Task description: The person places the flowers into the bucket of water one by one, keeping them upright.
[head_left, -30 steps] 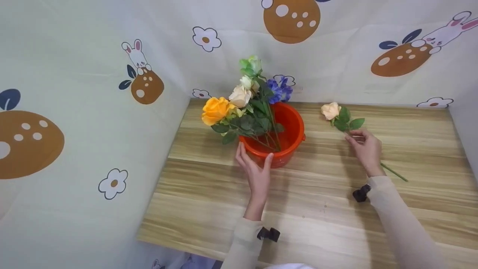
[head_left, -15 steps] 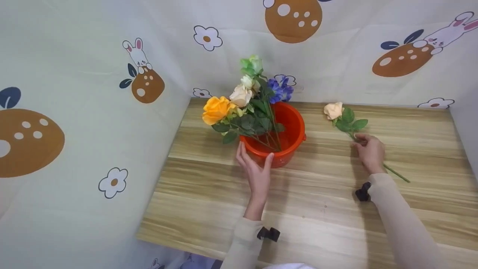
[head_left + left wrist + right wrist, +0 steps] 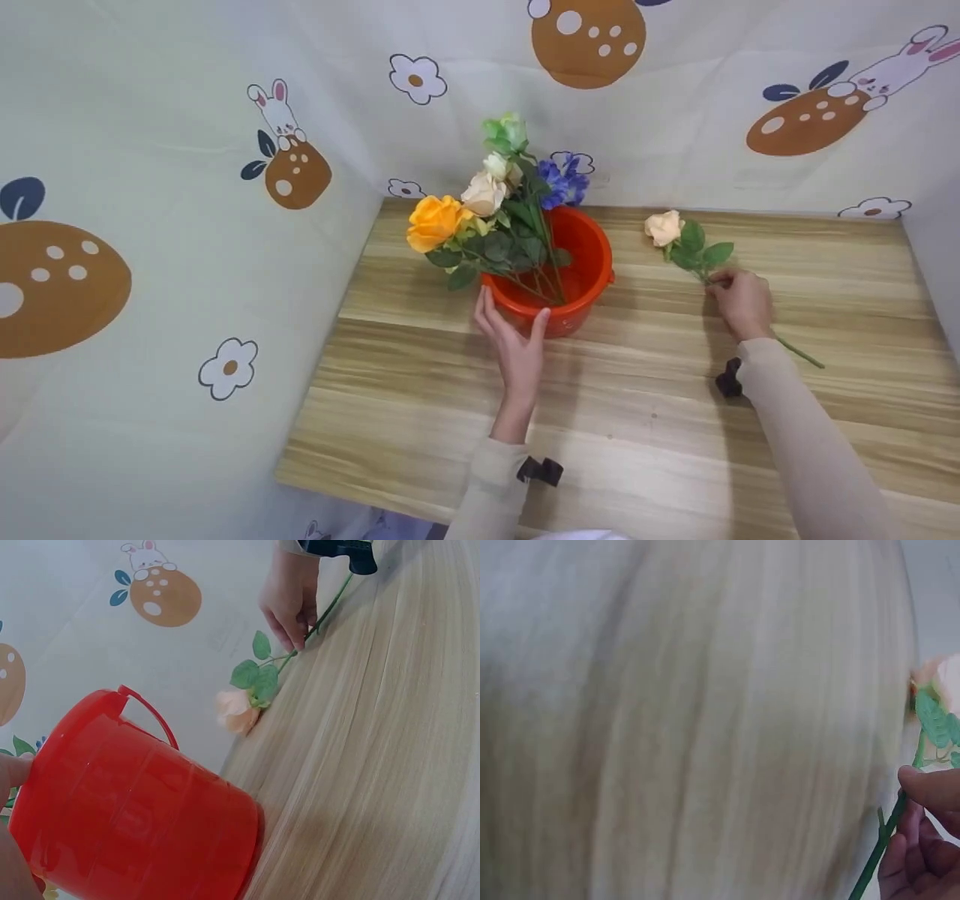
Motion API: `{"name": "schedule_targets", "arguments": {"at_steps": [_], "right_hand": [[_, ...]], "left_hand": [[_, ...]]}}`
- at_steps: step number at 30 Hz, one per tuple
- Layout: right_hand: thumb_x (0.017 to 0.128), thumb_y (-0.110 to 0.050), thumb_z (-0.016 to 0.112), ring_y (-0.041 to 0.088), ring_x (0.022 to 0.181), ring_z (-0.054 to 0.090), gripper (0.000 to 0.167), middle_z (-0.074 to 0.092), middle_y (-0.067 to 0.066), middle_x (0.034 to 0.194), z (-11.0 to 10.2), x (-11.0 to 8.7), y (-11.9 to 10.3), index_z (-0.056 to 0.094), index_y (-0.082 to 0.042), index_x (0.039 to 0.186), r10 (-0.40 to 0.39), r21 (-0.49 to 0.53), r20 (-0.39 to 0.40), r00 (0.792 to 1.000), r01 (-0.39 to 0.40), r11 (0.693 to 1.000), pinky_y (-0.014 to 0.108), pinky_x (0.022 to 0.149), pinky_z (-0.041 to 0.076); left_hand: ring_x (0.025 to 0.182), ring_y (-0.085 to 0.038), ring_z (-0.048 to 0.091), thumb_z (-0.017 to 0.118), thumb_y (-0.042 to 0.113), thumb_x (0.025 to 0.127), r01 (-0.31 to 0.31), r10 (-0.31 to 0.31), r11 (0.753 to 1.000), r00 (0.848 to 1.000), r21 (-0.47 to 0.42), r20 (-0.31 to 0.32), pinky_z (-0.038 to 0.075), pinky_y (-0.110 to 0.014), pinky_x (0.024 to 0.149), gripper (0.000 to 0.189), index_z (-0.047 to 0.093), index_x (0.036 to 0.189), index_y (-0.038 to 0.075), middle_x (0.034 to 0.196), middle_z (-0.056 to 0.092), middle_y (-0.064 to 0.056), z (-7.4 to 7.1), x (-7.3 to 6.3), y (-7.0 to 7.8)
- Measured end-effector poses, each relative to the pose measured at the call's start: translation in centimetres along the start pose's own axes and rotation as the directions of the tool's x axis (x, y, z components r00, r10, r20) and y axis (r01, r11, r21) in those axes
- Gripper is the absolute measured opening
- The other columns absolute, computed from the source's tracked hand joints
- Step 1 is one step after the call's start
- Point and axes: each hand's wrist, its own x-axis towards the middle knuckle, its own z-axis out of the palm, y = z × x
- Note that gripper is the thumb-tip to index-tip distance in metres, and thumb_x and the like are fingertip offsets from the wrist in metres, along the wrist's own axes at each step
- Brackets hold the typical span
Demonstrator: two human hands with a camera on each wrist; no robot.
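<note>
A red bucket stands on the table, with several artificial flowers leaning out over its rim. My left hand spreads its straight fingers and thumb against the near side of the bucket at the rim. To the right, my right hand pinches the green stem of a peach rose just below its leaves. The rose's stem end sticks out beyond the wrist. In the right wrist view the thumb presses on the stem, with the fingers curled behind it. The bucket's red handle shows in the left wrist view.
In the bucket are an orange rose, a cream rose, blue flowers and a green bud. A patterned cloth wall borders the wooden table at the back and sides.
My right hand has slid slightly down the stem, away from the leaves. The rose shifted a little right, then back left. My left hand and the bucket have stayed in place.
</note>
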Motion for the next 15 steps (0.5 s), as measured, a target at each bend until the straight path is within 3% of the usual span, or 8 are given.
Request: {"name": "schedule_targets", "arguments": {"at_steps": [5, 11, 15], "right_hand": [[0.093, -0.012, 0.066, 0.029, 0.092, 0.066, 0.021, 0.073, 0.023, 0.105, -0.5, -0.4, -0.5, 0.073, 0.0, 0.109, -0.023, 0.033, -0.005, 1.0, 0.023, 0.999, 0.028, 0.073, 0.044], [0.093, -0.011, 0.066, -0.005, 0.072, 0.053, 0.02, 0.073, 0.024, 0.103, -1.6, -0.7, -2.0, 0.073, 0.001, 0.108, -0.051, 0.109, -0.01, 0.999, 0.051, 0.993, 0.008, 0.062, 0.041], [0.094, -0.013, 0.067, -0.015, 0.07, 0.047, 0.022, 0.072, 0.025, 0.105, -2.3, -0.9, -3.4, 0.072, 0.002, 0.11, -0.07, 0.162, -0.018, 0.997, 0.072, 0.984, 0.003, 0.06, 0.041]], "left_hand": [[0.146, -0.034, 0.029, 0.082, 0.013, 0.081, 0.006, -0.006, 1.0, 1.0, -0.004, 0.011, 0.027, -0.051, 0.123, 0.092, 0.026, 0.152, -0.003, 0.154, 0.027, -0.019, -0.1, 0.0, 0.1], [0.145, -0.034, 0.031, 0.082, 0.015, 0.081, 0.003, -0.003, 1.0, 1.0, 0.0, 0.002, 0.028, -0.052, 0.122, 0.092, 0.027, 0.152, -0.003, 0.154, 0.028, -0.019, 0.0, 0.0, 0.0], [0.145, -0.034, 0.032, 0.082, 0.015, 0.081, 0.01, -0.01, 1.0, 1.0, -0.001, -0.001, 0.028, -0.052, 0.122, 0.092, 0.027, 0.153, -0.002, 0.154, 0.028, -0.019, 0.0, -0.1, 0.0]]}}
